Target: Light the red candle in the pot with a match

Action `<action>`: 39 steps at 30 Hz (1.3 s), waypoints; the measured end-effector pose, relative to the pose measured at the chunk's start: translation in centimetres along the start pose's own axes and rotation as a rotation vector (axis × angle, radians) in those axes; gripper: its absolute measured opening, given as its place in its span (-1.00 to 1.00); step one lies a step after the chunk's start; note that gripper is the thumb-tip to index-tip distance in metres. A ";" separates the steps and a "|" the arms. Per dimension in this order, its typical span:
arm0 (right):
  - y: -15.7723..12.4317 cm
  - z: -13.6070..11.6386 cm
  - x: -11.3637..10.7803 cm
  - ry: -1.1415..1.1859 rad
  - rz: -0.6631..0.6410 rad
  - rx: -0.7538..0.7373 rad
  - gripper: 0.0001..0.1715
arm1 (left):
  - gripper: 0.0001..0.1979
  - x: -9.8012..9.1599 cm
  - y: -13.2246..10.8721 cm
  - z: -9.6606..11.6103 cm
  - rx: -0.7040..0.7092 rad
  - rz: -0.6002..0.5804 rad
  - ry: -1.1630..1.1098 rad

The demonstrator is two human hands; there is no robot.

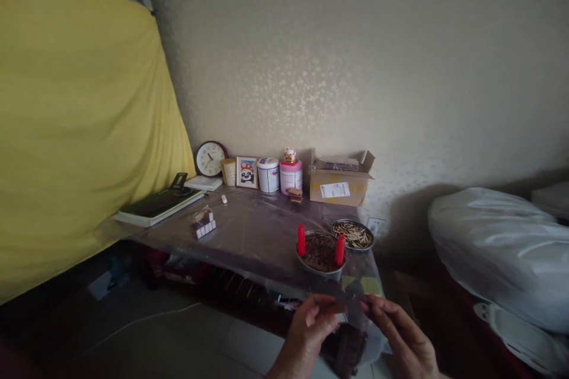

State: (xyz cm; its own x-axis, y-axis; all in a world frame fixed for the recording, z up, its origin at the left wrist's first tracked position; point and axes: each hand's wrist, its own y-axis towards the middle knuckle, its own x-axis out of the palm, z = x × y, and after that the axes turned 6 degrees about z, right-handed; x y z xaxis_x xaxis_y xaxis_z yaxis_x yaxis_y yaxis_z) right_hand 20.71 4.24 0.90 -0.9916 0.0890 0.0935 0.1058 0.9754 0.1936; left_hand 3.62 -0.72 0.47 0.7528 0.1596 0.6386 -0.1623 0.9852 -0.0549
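Observation:
My left hand [311, 328] is closed around a small matchbox [341, 315], mostly covered by the fingers. Beside it, apart, my right hand [395, 331] has thumb and forefinger pinched together; whatever is between them is too small and dark to make out. Both hands are low in the view, at the near right edge of the table. Beyond them, two red candles [301, 241] stand upright in a round metal dish [319, 270] of dark grains. Just behind this, a second round dish [372, 241] holds many loose matchsticks [353, 233].
A wrapped pack of small boxes [204, 224] sits left on the plastic-covered table [253, 231]. Along the wall stand a clock [211, 160], a panda picture [247, 173], tubs [268, 176] and an open cardboard box [340, 189]. A white bag [493, 249] bulges at right.

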 end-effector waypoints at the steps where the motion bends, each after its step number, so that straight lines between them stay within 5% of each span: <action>1: 0.0 0.0 -0.1 -0.020 0.004 -0.007 -0.60 | -0.73 0.0 0.0 0.0 0.002 -0.009 0.001; 13: -1.4 -0.5 1.0 -0.120 0.027 -0.175 -0.73 | -0.79 0.1 -0.6 0.6 0.018 -0.033 0.060; 19: -2.0 -0.9 2.0 -0.240 -0.054 -0.502 -0.87 | -0.81 0.3 -0.5 1.0 0.016 -0.007 0.006; 25: -2.3 -1.1 2.1 -0.386 -0.115 -0.786 -0.78 | -0.81 0.1 -0.7 0.8 0.038 -0.013 0.039; 39: -1.9 -1.7 2.5 -0.529 -0.084 -0.990 -0.83 | -0.83 0.5 -0.4 1.1 0.063 -0.035 -0.006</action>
State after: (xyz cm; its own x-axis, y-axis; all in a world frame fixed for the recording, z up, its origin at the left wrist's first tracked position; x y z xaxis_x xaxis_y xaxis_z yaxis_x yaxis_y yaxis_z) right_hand 18.16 2.24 2.42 -0.8801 0.3344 -0.3370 -0.1845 0.4132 0.8918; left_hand 3.33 -1.15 1.66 0.7547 0.1242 0.6442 -0.1756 0.9843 0.0160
